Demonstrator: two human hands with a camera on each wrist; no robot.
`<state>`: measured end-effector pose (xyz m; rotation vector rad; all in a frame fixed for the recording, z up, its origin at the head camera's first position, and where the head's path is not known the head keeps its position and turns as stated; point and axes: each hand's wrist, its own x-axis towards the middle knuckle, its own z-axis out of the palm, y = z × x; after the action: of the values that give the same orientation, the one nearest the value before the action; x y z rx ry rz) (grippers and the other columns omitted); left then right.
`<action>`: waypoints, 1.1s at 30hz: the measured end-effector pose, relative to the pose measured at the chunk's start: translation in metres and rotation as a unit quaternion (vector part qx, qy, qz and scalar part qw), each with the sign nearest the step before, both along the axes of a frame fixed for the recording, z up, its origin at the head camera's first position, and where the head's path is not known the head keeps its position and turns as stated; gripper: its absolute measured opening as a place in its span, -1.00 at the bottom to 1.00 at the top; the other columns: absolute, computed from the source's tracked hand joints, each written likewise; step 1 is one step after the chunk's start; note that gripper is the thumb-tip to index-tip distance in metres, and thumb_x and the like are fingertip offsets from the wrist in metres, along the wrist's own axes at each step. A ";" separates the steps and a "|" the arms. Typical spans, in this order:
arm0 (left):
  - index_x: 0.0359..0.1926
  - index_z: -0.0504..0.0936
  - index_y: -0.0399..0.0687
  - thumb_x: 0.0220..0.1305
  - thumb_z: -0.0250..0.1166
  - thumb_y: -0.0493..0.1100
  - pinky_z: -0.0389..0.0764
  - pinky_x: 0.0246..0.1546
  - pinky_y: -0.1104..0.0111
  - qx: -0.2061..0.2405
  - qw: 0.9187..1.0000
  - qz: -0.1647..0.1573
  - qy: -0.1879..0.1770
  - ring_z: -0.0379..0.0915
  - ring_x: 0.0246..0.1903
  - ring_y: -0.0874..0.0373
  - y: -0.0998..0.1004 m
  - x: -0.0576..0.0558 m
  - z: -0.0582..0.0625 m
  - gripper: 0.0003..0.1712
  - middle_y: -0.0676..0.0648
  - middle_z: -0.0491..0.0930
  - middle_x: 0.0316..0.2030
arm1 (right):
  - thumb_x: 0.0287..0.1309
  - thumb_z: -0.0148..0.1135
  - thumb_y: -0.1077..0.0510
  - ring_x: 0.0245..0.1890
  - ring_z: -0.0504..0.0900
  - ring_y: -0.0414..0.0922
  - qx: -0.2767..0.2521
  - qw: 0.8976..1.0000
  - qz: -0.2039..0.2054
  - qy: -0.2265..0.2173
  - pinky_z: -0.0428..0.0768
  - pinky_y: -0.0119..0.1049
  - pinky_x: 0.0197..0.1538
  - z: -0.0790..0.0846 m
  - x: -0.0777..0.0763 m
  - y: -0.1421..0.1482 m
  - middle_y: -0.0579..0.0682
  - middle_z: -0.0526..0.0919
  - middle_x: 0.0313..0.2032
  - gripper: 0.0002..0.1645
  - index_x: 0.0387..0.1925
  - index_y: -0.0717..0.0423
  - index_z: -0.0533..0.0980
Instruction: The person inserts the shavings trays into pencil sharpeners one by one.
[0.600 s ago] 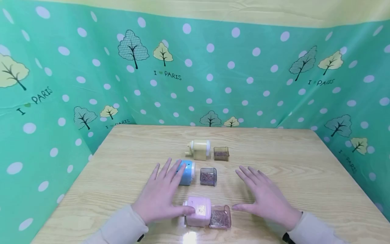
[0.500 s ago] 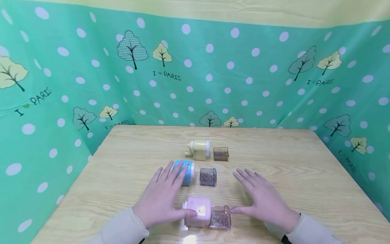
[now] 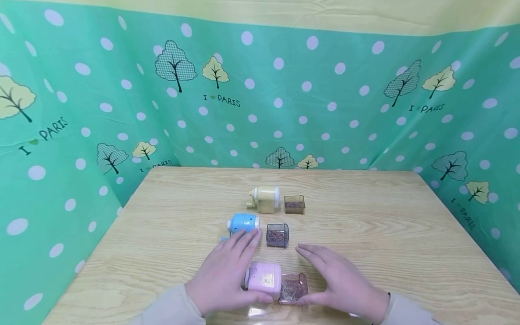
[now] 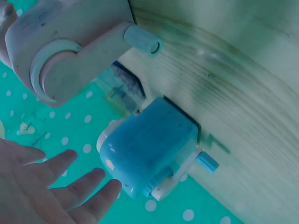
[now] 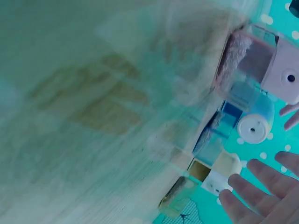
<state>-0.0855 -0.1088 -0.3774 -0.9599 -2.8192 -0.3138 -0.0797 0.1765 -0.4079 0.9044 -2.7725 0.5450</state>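
Note:
A pink hand-crank pencil sharpener [image 3: 264, 277] lies nearest in the head view, with its clear pinkish shavings tray [image 3: 293, 289] full of shavings at its right. My left hand [image 3: 223, 277] reaches around its left side, fingers extended, thumb in front of it; contact is hard to tell. On the right, my right hand [image 3: 345, 284] has its thumb at the tray's front corner and its fingers spread beyond. Past the left fingertips is a blue sharpener [image 3: 243, 222], partly hidden, with a dark clear tray [image 3: 277, 235] beside it. The left wrist view shows the pink crank [image 4: 84, 65] close up.
Farther back stand a yellow sharpener [image 3: 266, 199] and its brownish shavings tray [image 3: 294, 205]. Everything sits on a wood-grain table [image 3: 365, 203]. A green dotted curtain [image 3: 280, 113] encloses the back and sides.
Both hands have come down and closer to the pink sharpener and its tray. My left fingers have drawn back, uncovering more of the blue sharpener. The sharpeners have stayed in place.

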 end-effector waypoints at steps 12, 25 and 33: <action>0.50 0.26 -0.30 -0.03 0.08 0.64 0.42 0.28 -0.03 0.016 0.999 -0.033 0.022 0.34 0.33 -0.16 0.005 0.003 -0.008 0.35 -0.22 0.37 0.42 | -0.10 0.17 -0.56 -0.03 0.67 -0.04 0.007 0.999 0.048 0.018 0.69 0.00 -0.03 -0.010 0.005 -0.004 -0.01 0.69 0.03 0.14 0.27 0.23 0.51; 0.49 0.28 -0.27 0.03 0.05 0.62 0.51 0.21 0.02 0.021 0.998 -0.054 -0.004 0.45 0.22 -0.11 0.014 0.007 -0.014 0.28 -0.23 0.48 0.32 | -0.01 0.18 -0.52 -0.19 0.63 -0.20 0.021 0.999 0.048 -0.008 0.70 -0.15 -0.16 -0.014 0.006 -0.004 -0.13 0.69 -0.14 0.01 0.17 0.21 0.58; 0.35 0.44 -0.28 0.02 0.10 0.60 0.53 0.19 0.11 0.023 0.997 -0.070 0.025 0.51 0.14 -0.03 0.021 0.003 -0.021 0.19 -0.16 0.58 0.19 | -0.01 0.30 -0.43 -0.22 0.59 -0.27 0.015 0.998 0.059 -0.001 0.69 -0.23 -0.20 -0.018 0.006 -0.003 -0.16 0.68 -0.17 -0.09 0.14 0.19 0.59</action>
<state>-0.0824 -0.0878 -0.3985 -1.1408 -2.6932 -0.3654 -0.0738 0.1731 -0.4254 1.0814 -2.7484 0.5223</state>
